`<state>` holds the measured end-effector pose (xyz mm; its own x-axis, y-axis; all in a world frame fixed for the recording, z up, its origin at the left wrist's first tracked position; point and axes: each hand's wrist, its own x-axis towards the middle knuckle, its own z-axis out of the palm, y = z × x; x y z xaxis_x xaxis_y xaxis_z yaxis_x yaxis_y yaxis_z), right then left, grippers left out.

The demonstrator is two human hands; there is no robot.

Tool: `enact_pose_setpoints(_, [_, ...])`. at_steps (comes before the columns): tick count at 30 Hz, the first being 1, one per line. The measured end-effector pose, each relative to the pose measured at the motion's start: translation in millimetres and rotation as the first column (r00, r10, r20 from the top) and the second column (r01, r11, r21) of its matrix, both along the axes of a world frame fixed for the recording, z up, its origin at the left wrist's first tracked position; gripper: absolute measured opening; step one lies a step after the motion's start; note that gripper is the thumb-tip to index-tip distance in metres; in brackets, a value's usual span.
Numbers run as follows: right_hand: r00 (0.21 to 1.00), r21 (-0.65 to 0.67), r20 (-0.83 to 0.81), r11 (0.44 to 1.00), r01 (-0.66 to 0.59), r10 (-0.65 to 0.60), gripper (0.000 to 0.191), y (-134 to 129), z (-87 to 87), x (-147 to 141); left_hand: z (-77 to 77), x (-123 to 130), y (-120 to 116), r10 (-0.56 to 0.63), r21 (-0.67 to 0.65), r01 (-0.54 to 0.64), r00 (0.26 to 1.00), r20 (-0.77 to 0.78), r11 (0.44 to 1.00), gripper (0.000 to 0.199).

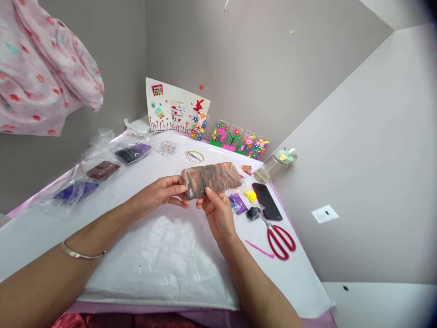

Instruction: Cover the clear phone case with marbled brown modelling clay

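Observation:
Both hands hold up a phone case (215,176) whose surface is covered in marbled brown, black and orange clay. My left hand (165,191) pinches its left end between thumb and fingers. From below, my right hand (218,209) grips the lower edge, with the thumb lying on the front. The case is tilted above the white-covered table (164,259). Close to my right hand lie a purple packet (238,203), a yellow clay lump (250,196) and a black wrapped lump (253,213). A small marbled clay scrap (246,169) sits past the case's right end.
Red-handled scissors (280,241), a dark phone (267,200) and a pink strip (260,249) lie on the right. A bottle (276,165) stands at the back right. Bagged clay packs (103,170) lie on the left. Rhinestones (167,148), a bangle (195,156) and decorated cases (235,136) are behind.

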<state>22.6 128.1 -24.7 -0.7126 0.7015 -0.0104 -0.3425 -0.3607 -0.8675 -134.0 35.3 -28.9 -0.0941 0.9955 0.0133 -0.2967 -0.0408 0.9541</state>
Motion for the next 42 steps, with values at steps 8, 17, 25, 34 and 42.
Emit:
enact_pose_setpoints(8, [1.0,-0.003,-0.024,1.0,0.016,-0.016,0.016,-0.5,3.1,0.7,5.0,-5.6,-4.0,-0.096,0.032,0.096,0.995,-0.019,0.995,0.014])
enact_pose_setpoints(17, [1.0,0.002,0.0,1.0,0.002,-0.002,0.018,-0.7,1.2,0.9,0.7,-3.0,-1.4,0.015,-0.01,-0.017,0.993,-0.115,1.0,0.017])
enact_pose_setpoints(25, [1.0,-0.001,0.006,1.0,0.021,-0.021,0.018,-1.2,1.2,0.3,4.7,-3.3,-1.4,0.008,-0.001,-0.008,0.997,-0.082,1.0,0.019])
enact_pose_setpoints(34, [0.999,0.094,-0.003,0.994,0.046,-0.046,0.017,-0.6,-3.7,-0.4,0.4,-1.1,0.4,0.049,0.018,-0.047,0.989,-0.138,0.999,0.016])
enact_pose_setpoints(42, [0.995,0.206,0.044,0.975,0.077,-0.088,0.02,-1.9,-7.3,1.1,-0.2,-2.2,0.6,0.01,0.02,-0.008,0.995,-0.097,1.0,0.02])
